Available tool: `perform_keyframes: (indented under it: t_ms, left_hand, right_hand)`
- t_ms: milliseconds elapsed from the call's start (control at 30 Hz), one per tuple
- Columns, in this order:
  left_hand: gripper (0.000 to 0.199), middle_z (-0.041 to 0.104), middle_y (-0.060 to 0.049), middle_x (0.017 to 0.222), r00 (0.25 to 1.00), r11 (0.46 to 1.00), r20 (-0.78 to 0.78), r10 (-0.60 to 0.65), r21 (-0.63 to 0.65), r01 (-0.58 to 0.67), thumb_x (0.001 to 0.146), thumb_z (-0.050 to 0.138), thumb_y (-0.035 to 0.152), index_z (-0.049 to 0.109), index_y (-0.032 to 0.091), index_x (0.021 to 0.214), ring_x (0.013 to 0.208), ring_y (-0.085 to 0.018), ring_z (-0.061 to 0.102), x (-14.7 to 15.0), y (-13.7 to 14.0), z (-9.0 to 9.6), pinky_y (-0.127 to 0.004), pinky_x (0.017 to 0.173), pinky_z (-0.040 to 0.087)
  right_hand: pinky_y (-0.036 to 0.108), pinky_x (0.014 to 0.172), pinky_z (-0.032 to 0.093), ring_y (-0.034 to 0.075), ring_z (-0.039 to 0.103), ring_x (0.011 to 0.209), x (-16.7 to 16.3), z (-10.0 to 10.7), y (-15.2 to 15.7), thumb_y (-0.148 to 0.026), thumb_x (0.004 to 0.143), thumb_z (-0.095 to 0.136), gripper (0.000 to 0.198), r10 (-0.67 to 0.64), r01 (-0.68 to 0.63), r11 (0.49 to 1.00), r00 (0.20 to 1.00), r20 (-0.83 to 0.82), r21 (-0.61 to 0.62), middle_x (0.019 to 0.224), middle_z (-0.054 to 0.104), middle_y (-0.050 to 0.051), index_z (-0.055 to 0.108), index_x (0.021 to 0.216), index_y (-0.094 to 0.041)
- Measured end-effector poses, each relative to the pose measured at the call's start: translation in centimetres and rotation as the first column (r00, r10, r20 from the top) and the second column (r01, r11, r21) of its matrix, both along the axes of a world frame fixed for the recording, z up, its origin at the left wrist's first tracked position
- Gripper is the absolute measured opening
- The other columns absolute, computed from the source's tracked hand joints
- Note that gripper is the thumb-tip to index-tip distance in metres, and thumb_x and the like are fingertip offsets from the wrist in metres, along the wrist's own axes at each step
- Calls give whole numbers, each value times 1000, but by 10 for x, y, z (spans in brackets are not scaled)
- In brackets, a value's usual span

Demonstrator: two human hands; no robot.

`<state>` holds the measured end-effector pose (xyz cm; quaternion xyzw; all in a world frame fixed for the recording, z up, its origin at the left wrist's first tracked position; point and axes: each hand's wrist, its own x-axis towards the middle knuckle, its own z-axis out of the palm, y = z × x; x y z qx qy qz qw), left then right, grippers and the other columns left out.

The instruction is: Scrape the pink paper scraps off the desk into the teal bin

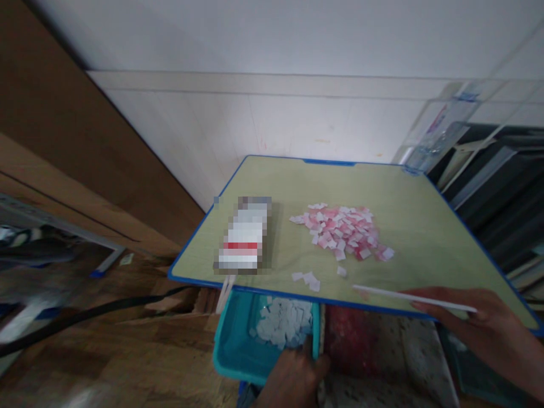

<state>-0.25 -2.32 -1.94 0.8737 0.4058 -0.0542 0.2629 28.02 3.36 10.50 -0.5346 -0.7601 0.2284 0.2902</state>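
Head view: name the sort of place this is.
Probably a room in a home, or a small workroom, used for handwork: a blue-edged table against a pale wall, a heap of pink-and-white pieces on it, and wood-look flooring.

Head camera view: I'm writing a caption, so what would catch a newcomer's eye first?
Most striking is the heap of pink-and-white pieces on the blue-edged table. Below its near edge sits a turquoise basin holding white pieces. At right, the right hand holds a thin white stick.

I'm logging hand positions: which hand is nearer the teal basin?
Left. The left hand is at the near-right corner of the teal basin; the right hand is farther right.
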Motion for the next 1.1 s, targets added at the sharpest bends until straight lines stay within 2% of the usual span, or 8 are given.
perform_keyframes:
  t_ms: [167, 267, 533, 633, 733, 867, 933, 1100]
  left_hand:
    - [50, 63, -13, 99, 1000, 1000, 11, 2, 21, -2, 66, 72, 56, 59, 20, 97, 81, -30, 63, 0, 1, -3, -38, 66, 52]
    - [52, 63, -13, 101, 999, 1000, 37, 1, 21, -2, 65, 73, 55, 58, 20, 100, 82, -29, 62, 0, 2, -5, -37, 68, 52]
    - [52, 65, -10, 91, 998, 1000, 58, 9, 15, -10, 65, 73, 57, 59, 20, 99, 80, -30, 63, -1, 0, -7, -39, 67, 52]
    - [51, 65, -11, 92, 999, 1000, 48, 5, 10, -6, 66, 73, 56, 59, 20, 99, 80, -29, 63, -1, 1, -8, -38, 67, 52]
    - [53, 65, -11, 94, 999, 1000, 53, -5, 16, 5, 66, 73, 55, 58, 20, 103, 84, -30, 62, -1, 1, -10, -40, 71, 51]
    - [52, 64, -13, 97, 999, 1000, 47, -8, 12, 8, 67, 72, 55, 57, 20, 103, 83, -30, 62, -1, 0, -8, -39, 68, 52]
    - [50, 64, -13, 97, 999, 1000, 47, -9, 10, 9, 67, 72, 55, 58, 20, 100, 82, -30, 63, -1, 1, -6, -38, 67, 52]
    - [50, 62, -13, 98, 1000, 1000, 3, -11, 27, 11, 66, 73, 56, 58, 20, 97, 77, -30, 63, 0, 1, -3, -38, 63, 52]
  right_hand:
    - [24, 54, 55, 19, 70, 60, -7, 3, 9, -39, 81, 56, 22, -89, 77, 990, 991, 96, 117, 75, 76, 0, 74, 82, -26]
    - [25, 54, 55, 20, 69, 58, -16, 2, 18, -40, 82, 54, 26, -77, 58, 987, 990, 120, 152, 74, 76, 2, 74, 80, -22]
    - [28, 66, 56, 20, 71, 72, -35, -3, 35, -32, 85, 51, 23, 28, -39, 989, 996, 79, 141, 88, 76, 2, 73, 87, -24]
    - [25, 63, 56, 19, 71, 73, -41, -1, 37, -32, 85, 52, 21, 69, -76, 992, 995, 79, 99, 89, 75, 1, 73, 88, -27]
    - [28, 68, 56, 20, 71, 76, -52, -2, 36, -30, 85, 52, 22, 36, -44, 993, 997, 74, 106, 89, 75, 2, 73, 89, -26]
    - [27, 72, 55, 18, 71, 81, -70, -5, 30, -24, 85, 51, 23, 115, -118, 991, 992, 45, 67, 90, 75, 0, 73, 92, -27]
    - [25, 69, 55, 17, 71, 74, -75, -5, 26, -25, 84, 51, 23, 55, -55, 995, 998, 8, 84, 86, 76, 1, 73, 89, -25]
    - [19, 40, 46, 13, 61, 42, -72, -5, 13, -33, 80, 57, 21, -170, 172, 980, 985, -23, 102, 56, 70, -2, 73, 73, -20]
